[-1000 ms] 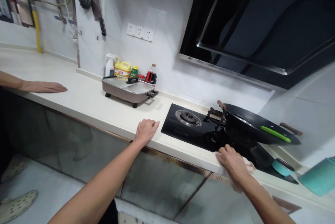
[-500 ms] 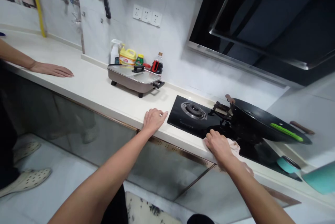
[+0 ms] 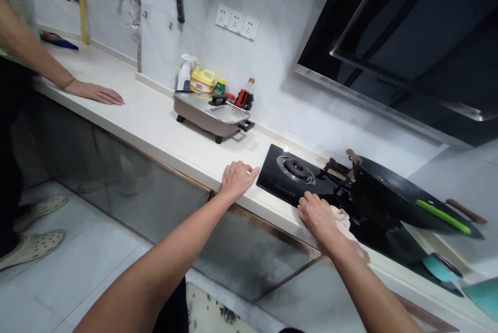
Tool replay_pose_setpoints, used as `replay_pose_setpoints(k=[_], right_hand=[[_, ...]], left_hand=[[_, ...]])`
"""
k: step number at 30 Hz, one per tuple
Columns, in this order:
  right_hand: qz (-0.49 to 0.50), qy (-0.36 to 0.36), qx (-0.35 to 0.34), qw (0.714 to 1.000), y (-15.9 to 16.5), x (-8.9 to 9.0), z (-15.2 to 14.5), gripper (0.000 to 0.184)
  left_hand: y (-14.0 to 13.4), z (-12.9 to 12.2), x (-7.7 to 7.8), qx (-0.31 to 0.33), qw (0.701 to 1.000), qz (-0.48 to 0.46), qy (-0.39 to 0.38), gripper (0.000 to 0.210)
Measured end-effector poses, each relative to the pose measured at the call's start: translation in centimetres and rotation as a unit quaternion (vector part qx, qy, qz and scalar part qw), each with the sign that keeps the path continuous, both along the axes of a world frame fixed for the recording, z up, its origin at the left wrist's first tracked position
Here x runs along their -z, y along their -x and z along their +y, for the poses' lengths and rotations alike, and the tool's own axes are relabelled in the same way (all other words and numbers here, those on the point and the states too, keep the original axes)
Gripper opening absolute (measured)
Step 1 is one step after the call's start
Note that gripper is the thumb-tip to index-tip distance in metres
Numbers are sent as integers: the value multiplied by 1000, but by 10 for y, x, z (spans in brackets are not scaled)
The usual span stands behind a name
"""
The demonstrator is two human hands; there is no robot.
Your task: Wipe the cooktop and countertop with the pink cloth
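My left hand point(image 3: 238, 180) rests on the white countertop point(image 3: 187, 151), just left of the black gas stove point(image 3: 278, 182). Its fingers are bent against the surface, the thumb stretched apart toward the stove, and a small white spot shows by the thumb. At the stove's front edge, my right hand point(image 3: 317, 213) is closed on a pale pink cloth point(image 3: 341, 221), which trails out behind it over the counter edge. The bare burner point(image 3: 296, 168) lies between and beyond my two hands. Part of the cloth is hidden beneath my right hand and wrist.
A black wok point(image 3: 392, 188) with a green strip stands on the right burner. Beside the stove is a lidded electric pan point(image 3: 208, 118), bottles point(image 3: 203, 81) behind it. A turquoise container point(image 3: 441, 268) sits far right. Another person's hand point(image 3: 95, 92) lies flat on the counter at left.
The view has swung left, bringing more of the other person into sight. My right hand with the cloth has shifted slightly left along the stove's front edge. My left hand stays put.
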State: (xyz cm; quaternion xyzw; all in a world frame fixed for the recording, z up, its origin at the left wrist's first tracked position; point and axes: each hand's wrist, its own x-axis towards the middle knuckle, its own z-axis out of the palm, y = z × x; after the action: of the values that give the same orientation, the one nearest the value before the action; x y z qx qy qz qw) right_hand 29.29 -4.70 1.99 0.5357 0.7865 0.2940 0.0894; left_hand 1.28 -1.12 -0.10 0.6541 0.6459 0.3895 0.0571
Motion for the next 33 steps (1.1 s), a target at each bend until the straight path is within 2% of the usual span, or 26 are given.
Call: replay_pose_setpoints(k=[4,9,12,15,19,23,28,33], right_hand=[[38,4,-43,998,38,-1,9,24],[83,31,-122,989,118,-2,29,30],[99,50,-121,986,153,-5,39,33],[109,60,-95,988,161,-8,41,31],[108,52,-67,991,138,-7,32,22],[113,35,-37,992,94,-4,16,14],[104,17,29,994,20,2,-2,13],[94,-1,87,992,-74,10,-19,16]], left_hand=[[0,1,3,2,1000,-19,-13,49],[1,1,6,-14,999,-20,-29,45],[4,0,6,-24,999,-13,-25,47],[6,-1,5,-32,999,-14,-16,49],[6,-2,4,-35,999,-14,-4,50],[8,-2,4,-37,999,-12,-4,51],[10,0,3,-51,999,16,2,51],[10,5,2,-65,997,46,3,53]])
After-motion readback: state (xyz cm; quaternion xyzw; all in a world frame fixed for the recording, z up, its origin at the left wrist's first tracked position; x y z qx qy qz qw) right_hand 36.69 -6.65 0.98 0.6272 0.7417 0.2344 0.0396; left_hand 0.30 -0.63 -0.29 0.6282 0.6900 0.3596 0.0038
